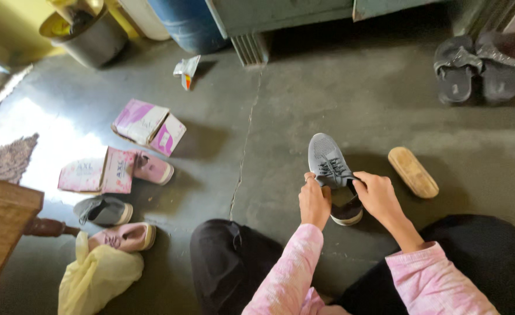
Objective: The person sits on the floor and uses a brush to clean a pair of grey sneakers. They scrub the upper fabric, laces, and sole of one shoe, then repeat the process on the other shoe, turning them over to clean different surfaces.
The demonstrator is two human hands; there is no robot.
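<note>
Grey shoe (pixel 329 166) sits on the floor between both hands, toe pointing away, laces threaded but not yet tied, by the look of it. Left hand (pixel 314 201) and right hand (pixel 377 195) each pinch its collar/lace ends. Wooden brush (pixel 412 172) just right of the right hand, untouched. 2nd grey shoe (pixel 103 210) well left of the left hand, w/ pink ones.

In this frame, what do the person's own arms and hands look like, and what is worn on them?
Both arms wear long, loose sleeves of pink cloth mottled with white, ending at the wrist. The left hand and right hand are bare: no gloves, and no rings, watch or bracelet show from this view. The left sleeve and right sleeve match, so they look like one garment.
</note>
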